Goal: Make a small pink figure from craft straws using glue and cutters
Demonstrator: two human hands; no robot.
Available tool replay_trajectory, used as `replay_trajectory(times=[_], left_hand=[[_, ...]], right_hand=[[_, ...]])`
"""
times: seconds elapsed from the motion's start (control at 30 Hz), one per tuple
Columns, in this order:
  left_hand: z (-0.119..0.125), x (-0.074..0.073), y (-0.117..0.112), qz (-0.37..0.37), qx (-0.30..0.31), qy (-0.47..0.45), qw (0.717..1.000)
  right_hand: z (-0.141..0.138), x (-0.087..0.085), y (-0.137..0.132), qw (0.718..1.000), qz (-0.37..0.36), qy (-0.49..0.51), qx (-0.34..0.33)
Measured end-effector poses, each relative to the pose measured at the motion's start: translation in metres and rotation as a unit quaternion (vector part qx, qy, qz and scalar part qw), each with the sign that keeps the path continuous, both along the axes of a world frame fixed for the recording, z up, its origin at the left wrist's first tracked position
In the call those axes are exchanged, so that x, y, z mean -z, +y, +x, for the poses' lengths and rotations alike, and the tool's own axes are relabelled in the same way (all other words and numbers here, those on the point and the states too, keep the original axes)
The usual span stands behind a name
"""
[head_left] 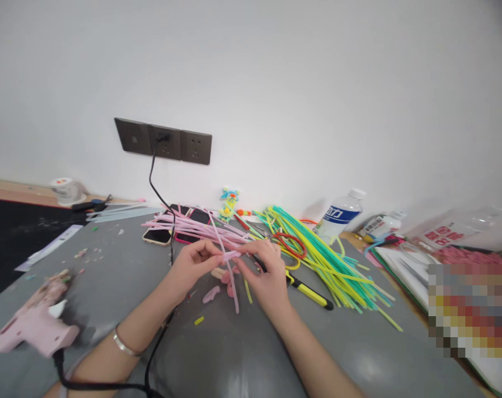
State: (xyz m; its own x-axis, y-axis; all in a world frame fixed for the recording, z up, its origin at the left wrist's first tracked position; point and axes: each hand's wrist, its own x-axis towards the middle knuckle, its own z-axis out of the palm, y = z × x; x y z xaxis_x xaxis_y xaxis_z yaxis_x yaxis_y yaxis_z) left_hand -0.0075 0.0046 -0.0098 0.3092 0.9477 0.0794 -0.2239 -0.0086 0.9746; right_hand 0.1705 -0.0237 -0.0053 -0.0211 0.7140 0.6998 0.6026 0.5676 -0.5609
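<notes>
Both hands meet over the grey table [234,354] and pinch the same pink pipe cleaner [230,256]. My left hand [193,265] holds it from the left, my right hand [265,271] from the right. The pipe cleaner is folded between the fingertips, one end pointing up and away, the other hanging down toward the table. Small pink bent pieces [212,294] lie just below the hands. A bundle of pink pipe cleaners [193,229] lies behind the hands.
A pink glue gun [35,323] rests at the left, its black cord [160,342] running under my left forearm to a wall socket [163,141]. Green and yellow pipe cleaners [329,260], a yellow-handled tool [309,290], phones [160,235], a water bottle [340,215] and books [408,271] lie around.
</notes>
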Motion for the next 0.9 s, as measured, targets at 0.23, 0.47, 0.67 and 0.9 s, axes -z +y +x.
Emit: replay_trajectory(times=[0.23, 0.47, 0.67, 0.9], left_hand=[[0.0014, -0.001, -0.0005, 0.007, 0.003, 0.011, 1.0], [0.0018, -0.0037, -0.0018, 0.01, -0.001, 0.015, 1.0], [0.0017, -0.0033, -0.0021, 0.01, 0.002, 0.015, 1.0], [0.0019, -0.0039, -0.0025, 0.007, 0.006, 0.013, 1.0]], right_hand=[[0.0, 0.0011, 0.0004, 1.0, 0.006, -0.004, 0.005], [-0.0005, 0.0003, 0.0001, 1.0, 0.006, -0.009, 0.012], [-0.0004, 0.0, -0.0005, 1.0, 0.005, -0.012, 0.011], [-0.0006, 0.0004, -0.0011, 1.0, -0.013, -0.008, 0.014]])
